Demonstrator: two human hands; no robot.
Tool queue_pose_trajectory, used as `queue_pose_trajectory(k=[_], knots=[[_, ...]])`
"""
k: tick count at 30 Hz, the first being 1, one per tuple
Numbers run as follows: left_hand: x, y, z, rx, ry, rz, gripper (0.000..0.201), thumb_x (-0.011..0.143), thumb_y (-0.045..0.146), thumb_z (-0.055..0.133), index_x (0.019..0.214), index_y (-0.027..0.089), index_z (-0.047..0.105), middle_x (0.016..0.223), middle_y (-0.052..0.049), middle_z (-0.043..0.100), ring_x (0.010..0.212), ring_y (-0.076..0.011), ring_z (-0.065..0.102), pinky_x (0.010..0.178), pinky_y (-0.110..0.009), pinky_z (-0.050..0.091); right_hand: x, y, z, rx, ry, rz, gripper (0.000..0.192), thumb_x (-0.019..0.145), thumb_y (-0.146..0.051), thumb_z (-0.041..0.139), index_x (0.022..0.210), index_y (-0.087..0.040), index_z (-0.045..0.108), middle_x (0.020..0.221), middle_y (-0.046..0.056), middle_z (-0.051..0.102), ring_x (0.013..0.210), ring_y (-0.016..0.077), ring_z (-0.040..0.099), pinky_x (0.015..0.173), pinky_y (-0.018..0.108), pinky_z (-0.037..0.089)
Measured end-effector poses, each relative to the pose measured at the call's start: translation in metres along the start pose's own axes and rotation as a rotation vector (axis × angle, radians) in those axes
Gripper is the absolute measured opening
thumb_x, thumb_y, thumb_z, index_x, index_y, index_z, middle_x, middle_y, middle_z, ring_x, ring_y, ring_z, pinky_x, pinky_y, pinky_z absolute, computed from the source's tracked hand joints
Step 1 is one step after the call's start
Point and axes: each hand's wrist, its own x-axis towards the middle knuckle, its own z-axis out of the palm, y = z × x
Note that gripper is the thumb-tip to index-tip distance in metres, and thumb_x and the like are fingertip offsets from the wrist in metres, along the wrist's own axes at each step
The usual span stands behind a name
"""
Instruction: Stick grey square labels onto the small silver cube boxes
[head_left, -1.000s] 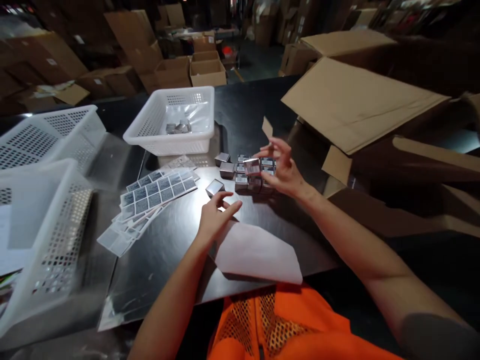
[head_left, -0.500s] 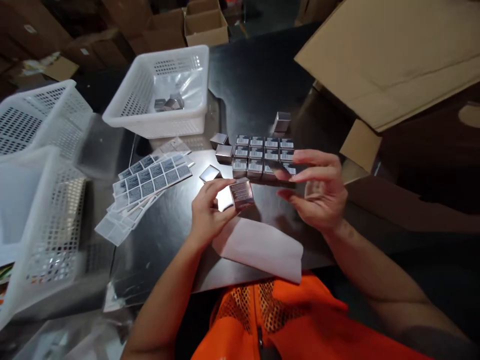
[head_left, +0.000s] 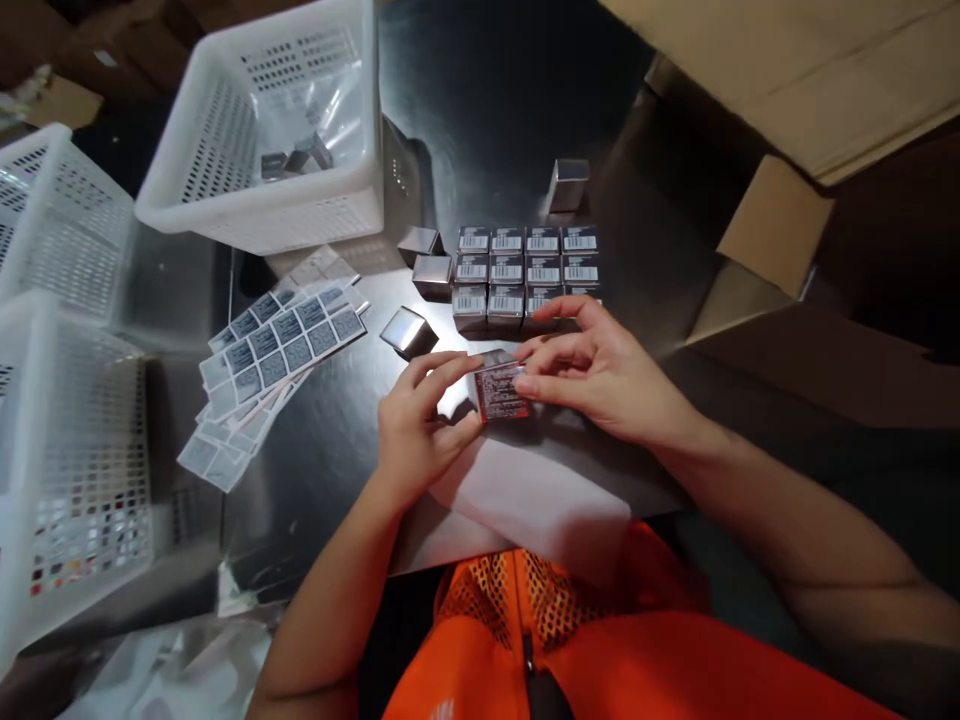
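A small shiny box [head_left: 499,397] with fine print on its face sits between my hands above the metal table. My left hand [head_left: 420,430] grips its left side between fingers and thumb. At its right edge, my right hand [head_left: 600,370] has thumb and fingertips pressed on the box. Just beyond stand several boxes with barcode labels [head_left: 507,270] in tight rows. Loose silver boxes [head_left: 409,332] lie left of the rows, and a single silver box [head_left: 568,185] stands behind them. Under my hands lies a white sheet [head_left: 525,490]. Printed label sheets [head_left: 281,345] are fanned out at left.
A white perforated basket [head_left: 300,215] at the back left holds a few silver boxes in clear plastic. More white baskets [head_left: 82,400] line the left side. Large cardboard [head_left: 787,70] and an open flap [head_left: 776,230] occupy the right.
My right hand has come left and down from the barcode rows onto the box in my left hand. The view has tilted lower and closer.
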Motion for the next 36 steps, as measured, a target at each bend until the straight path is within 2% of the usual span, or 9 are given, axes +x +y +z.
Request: queue_pose_trajectory(k=[6,11,17,22,26,30,36], knots=[[-0.0006,-0.0017,0.0002,0.032,-0.007,0.034,0.042,0.079,0.029,0.083,0.12,0.027,0.072,0.116,-0.004,0.073,0.084,-0.0146,0.069,0.058,-0.02,0.05,-0.0007,-0.0013,-0.001,0.01,-0.024,0.036,0.062,0.072,-0.028,0.087,0.116,-0.024,0.044,0.071,-0.004,0.07,0.11,0.0228,0.069,0.088,0.037,0.057],[-0.0001,-0.0023,0.0004,0.04,-0.002,0.062,0.043,0.079,0.029,0.083,0.12,0.026,0.071,0.114,-0.004,0.073,0.089,-0.0155,0.071,0.06,-0.02,0.052,-0.0002,-0.0006,-0.0007,0.027,-0.013,0.037,0.064,0.07,-0.03,0.089,0.116,-0.024,0.044,0.07,-0.005,0.069,0.109,0.0239,0.069,0.087,0.038,0.057],[0.0005,-0.0025,0.0009,0.04,0.001,0.073,0.042,0.079,0.028,0.082,0.119,0.025,0.071,0.113,-0.004,0.073,0.103,-0.0199,0.071,0.074,-0.025,0.057,-0.0009,-0.0001,0.0001,0.015,-0.007,0.038,0.064,0.072,-0.031,0.089,0.116,-0.024,0.044,0.069,-0.006,0.069,0.106,0.0211,0.069,0.085,0.033,0.056],[0.0007,-0.0024,0.0016,0.045,0.004,0.074,0.043,0.078,0.03,0.083,0.119,0.027,0.071,0.113,-0.003,0.073,0.099,-0.0185,0.071,0.067,-0.023,0.056,-0.0005,0.0011,0.0,0.013,-0.009,0.037,0.064,0.073,-0.03,0.089,0.117,-0.025,0.043,0.07,-0.006,0.069,0.105,0.0195,0.069,0.085,0.031,0.057],[0.0005,-0.0017,0.001,0.041,0.003,0.07,0.043,0.078,0.027,0.083,0.119,0.025,0.072,0.114,-0.004,0.073,0.097,-0.0173,0.071,0.069,-0.022,0.056,-0.0004,0.0003,0.0009,0.022,-0.001,0.04,0.062,0.073,-0.028,0.088,0.116,-0.025,0.043,0.07,-0.005,0.069,0.106,0.0199,0.069,0.084,0.031,0.057],[0.0,-0.0012,-0.0001,0.039,0.003,0.072,0.045,0.076,0.024,0.085,0.119,0.022,0.072,0.115,-0.005,0.073,0.088,-0.0132,0.07,0.057,-0.016,0.05,-0.0003,-0.001,0.0015,0.027,0.004,0.045,0.061,0.072,-0.027,0.087,0.114,-0.024,0.043,0.069,-0.005,0.069,0.104,0.0203,0.07,0.084,0.032,0.058],[0.0004,0.0003,0.0002,0.052,-0.004,0.061,0.043,0.078,0.024,0.083,0.119,0.024,0.071,0.115,-0.005,0.073,0.09,-0.0152,0.071,0.061,-0.019,0.052,-0.0002,-0.0021,0.0021,0.028,0.014,0.055,0.06,0.071,-0.027,0.087,0.112,-0.026,0.044,0.069,-0.006,0.068,0.104,0.0219,0.071,0.086,0.037,0.06]])
